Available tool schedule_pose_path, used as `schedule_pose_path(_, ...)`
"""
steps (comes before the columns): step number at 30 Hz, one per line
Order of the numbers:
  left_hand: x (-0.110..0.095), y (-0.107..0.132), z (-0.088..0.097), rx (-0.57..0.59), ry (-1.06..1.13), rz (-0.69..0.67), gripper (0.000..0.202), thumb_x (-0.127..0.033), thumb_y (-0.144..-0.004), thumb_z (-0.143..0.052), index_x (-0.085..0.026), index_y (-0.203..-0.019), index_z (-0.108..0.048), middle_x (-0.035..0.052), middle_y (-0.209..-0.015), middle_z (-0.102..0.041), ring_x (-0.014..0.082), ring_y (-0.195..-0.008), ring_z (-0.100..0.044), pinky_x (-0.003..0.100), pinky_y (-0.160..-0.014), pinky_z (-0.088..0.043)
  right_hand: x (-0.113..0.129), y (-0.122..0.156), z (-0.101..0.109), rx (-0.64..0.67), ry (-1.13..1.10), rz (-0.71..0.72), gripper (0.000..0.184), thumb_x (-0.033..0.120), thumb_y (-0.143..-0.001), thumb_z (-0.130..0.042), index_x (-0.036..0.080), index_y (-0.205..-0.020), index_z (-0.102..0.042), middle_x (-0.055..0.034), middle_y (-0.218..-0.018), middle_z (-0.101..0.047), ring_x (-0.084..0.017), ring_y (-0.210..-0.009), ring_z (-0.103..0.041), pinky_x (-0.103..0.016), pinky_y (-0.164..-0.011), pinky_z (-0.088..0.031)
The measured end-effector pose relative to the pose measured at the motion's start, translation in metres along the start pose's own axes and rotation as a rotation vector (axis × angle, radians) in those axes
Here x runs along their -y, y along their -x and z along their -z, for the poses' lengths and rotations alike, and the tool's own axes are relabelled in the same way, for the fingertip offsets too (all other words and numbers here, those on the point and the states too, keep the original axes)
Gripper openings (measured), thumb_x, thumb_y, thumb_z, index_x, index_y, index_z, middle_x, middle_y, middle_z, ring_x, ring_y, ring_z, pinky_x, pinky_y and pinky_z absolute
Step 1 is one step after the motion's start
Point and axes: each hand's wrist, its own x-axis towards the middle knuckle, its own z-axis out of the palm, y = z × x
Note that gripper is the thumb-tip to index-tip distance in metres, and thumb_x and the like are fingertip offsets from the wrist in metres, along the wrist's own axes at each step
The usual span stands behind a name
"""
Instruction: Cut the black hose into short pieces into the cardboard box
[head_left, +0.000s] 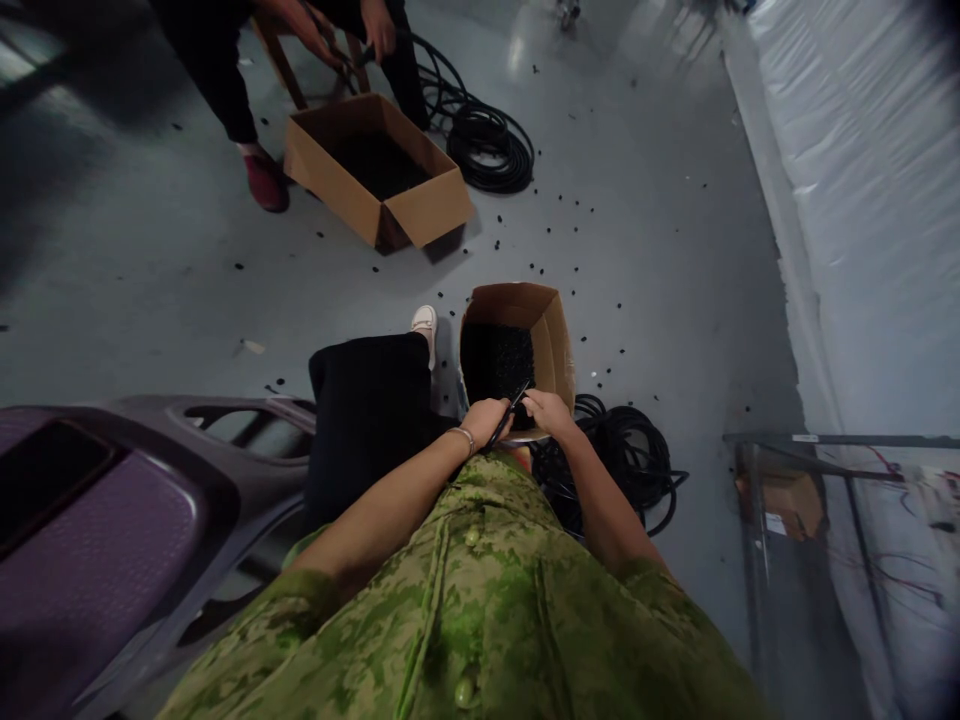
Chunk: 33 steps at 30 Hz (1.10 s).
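Both of my hands meet over the near edge of an open cardboard box (553,330) with a mass of small black pieces (510,350) in it. My left hand (486,420), with a bracelet at the wrist, is closed round a slim, straight dark thing (514,402) that slants up toward the right. Whether it is a tool or a length of hose I cannot make out. Fingertips of my right hand (549,413) are pinched together beside its upper end; what they hold is too small to name. Black hose (630,455) lies coiled beside my right forearm.
Across from me a seated person's hands (379,28) handle black hose above a larger cardboard box (431,210). Another hose coil (491,150) lies beside it. Small black bits dot the grey floor (660,250). A purple chair (127,530) holding a phone (56,480) stands left.
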Motion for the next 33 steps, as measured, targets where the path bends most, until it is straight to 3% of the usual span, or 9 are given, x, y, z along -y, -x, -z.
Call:
schedule_pose_path(11,-0.003,-0.001,-0.001,-0.041,-0.015,0.015,0.035,-0.032,-0.095,-0.045,-0.011,-0.112,-0.067,0.0182,-0.099,-0.074,0.0273,-0.093,-0.072,0.033,-0.080,-0.053,0.001,-0.001,-0.002,-0.020,0.044,-0.042,0.030,0.028,-0.101,-0.038,0.022,-0.092,-0.066,-0.0024,-0.082,-0.069,-0.016,-0.079,-0.060,-0.022,-0.069,-0.034)
schedule_pose_path(18,-0.003,0.001,0.002,0.021,0.021,0.040,0.032,-0.035,-0.093,-0.051,-0.013,-0.112,-0.065,0.0181,-0.106,-0.073,0.0291,-0.100,-0.071,0.033,-0.082,-0.053,0.006,0.002,-0.001,0.070,0.126,-0.035,0.027,0.030,-0.101,-0.042,0.021,-0.095,-0.067,-0.0031,-0.080,-0.069,-0.016,-0.075,-0.059,-0.023,-0.064,-0.031)
schedule_pose_path(27,0.001,-0.005,-0.007,-0.016,0.035,0.034,0.034,-0.031,-0.094,-0.047,-0.011,-0.111,-0.068,0.0187,-0.102,-0.074,0.0294,-0.098,-0.071,0.035,-0.083,-0.053,0.008,-0.002,0.000,0.050,0.159,-0.056,0.026,0.031,-0.101,-0.043,0.021,-0.099,-0.067,-0.0051,-0.085,-0.071,-0.018,-0.080,-0.061,-0.024,-0.065,-0.032)
schedule_pose_path(33,-0.005,-0.006,-0.002,-0.041,0.062,0.070,0.034,-0.030,-0.094,-0.047,-0.009,-0.112,-0.066,0.0202,-0.103,-0.073,0.0298,-0.097,-0.072,0.036,-0.084,-0.053,0.011,-0.004,-0.005,0.042,0.183,-0.095,0.030,0.032,-0.103,-0.040,0.020,-0.101,-0.067,-0.0073,-0.090,-0.071,-0.019,-0.084,-0.062,-0.025,-0.066,-0.032)
